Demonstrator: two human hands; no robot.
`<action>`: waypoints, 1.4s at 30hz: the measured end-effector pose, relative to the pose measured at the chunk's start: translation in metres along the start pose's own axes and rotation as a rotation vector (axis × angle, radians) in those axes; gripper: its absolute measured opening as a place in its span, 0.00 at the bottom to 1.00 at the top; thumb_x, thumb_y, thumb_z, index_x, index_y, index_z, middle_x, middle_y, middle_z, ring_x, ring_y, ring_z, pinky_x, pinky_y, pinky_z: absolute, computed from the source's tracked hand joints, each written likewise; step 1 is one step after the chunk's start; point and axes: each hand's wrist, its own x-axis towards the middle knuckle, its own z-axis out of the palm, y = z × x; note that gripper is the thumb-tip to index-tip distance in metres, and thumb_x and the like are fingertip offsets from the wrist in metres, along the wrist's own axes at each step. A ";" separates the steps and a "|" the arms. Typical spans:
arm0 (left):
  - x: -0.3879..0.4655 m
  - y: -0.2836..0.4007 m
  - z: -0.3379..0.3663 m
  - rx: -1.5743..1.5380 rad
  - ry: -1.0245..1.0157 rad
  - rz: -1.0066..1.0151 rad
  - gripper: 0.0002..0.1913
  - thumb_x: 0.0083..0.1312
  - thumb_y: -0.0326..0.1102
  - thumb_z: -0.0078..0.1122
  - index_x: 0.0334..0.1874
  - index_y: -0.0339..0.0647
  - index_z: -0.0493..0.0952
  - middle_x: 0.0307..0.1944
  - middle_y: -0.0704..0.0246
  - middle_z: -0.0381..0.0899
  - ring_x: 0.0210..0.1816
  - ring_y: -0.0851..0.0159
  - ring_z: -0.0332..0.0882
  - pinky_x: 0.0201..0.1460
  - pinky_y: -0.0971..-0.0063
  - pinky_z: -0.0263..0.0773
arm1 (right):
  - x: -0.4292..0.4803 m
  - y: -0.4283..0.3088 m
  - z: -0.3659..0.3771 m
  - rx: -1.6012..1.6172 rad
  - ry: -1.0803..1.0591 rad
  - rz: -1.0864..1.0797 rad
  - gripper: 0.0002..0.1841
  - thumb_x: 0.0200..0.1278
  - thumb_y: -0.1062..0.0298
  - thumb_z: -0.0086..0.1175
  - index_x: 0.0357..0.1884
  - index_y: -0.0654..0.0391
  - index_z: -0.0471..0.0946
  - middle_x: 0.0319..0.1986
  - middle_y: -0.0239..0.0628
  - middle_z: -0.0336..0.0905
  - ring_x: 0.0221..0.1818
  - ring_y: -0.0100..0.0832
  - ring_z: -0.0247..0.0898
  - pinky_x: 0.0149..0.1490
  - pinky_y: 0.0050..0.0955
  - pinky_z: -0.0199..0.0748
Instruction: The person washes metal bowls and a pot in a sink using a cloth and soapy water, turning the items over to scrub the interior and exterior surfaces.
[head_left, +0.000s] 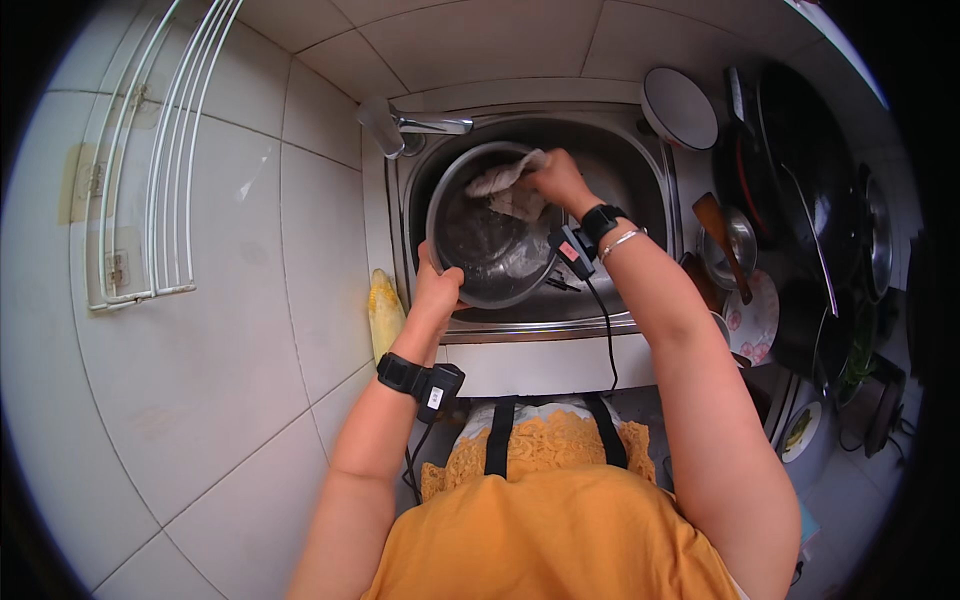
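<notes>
A round metal basin (480, 247) is held tilted over the stainless steel sink (622, 180). My left hand (437, 285) grips its rim at the lower left, thumb over the edge. In my right hand (559, 180) is a pale, crumpled cloth (504, 180), bunched against the basin's inner wall at the upper right. The inside of the basin looks wet and shiny. Small dark pieces (561, 283) lie on the sink floor beside the basin.
A chrome faucet (420, 124) stands at the sink's back left corner. An ear of corn (385, 311) lies along the left edge. To the right are a white bowl (681, 109), a black wok (806, 195), a wooden spatula (720, 240) and a flowered plate (756, 315). A wire rack (150, 165) hangs on the left wall.
</notes>
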 end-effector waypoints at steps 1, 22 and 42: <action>0.000 -0.001 0.000 -0.004 0.004 0.002 0.29 0.50 0.20 0.39 0.58 0.41 0.51 0.49 0.57 0.62 0.46 0.56 0.71 0.37 0.68 0.78 | -0.010 0.014 0.007 0.350 -0.005 0.132 0.11 0.42 0.72 0.59 0.30 0.65 0.79 0.27 0.44 0.79 0.30 0.38 0.77 0.35 0.32 0.74; 0.008 0.012 -0.033 0.306 -0.071 0.005 0.24 0.56 0.27 0.42 0.58 0.40 0.57 0.46 0.57 0.69 0.43 0.56 0.74 0.25 0.64 0.79 | -0.024 -0.007 0.017 -0.028 -0.031 -0.054 0.09 0.40 0.75 0.55 0.29 0.61 0.79 0.24 0.48 0.77 0.32 0.41 0.76 0.38 0.32 0.71; -0.008 -0.042 -0.011 0.512 0.570 0.653 0.35 0.48 0.15 0.43 0.62 0.37 0.48 0.59 0.51 0.53 0.60 0.44 0.55 0.62 0.62 0.53 | -0.024 0.014 0.095 -0.431 0.405 -0.041 0.27 0.46 0.75 0.51 0.53 0.60 0.59 0.44 0.54 0.63 0.47 0.52 0.64 0.53 0.38 0.65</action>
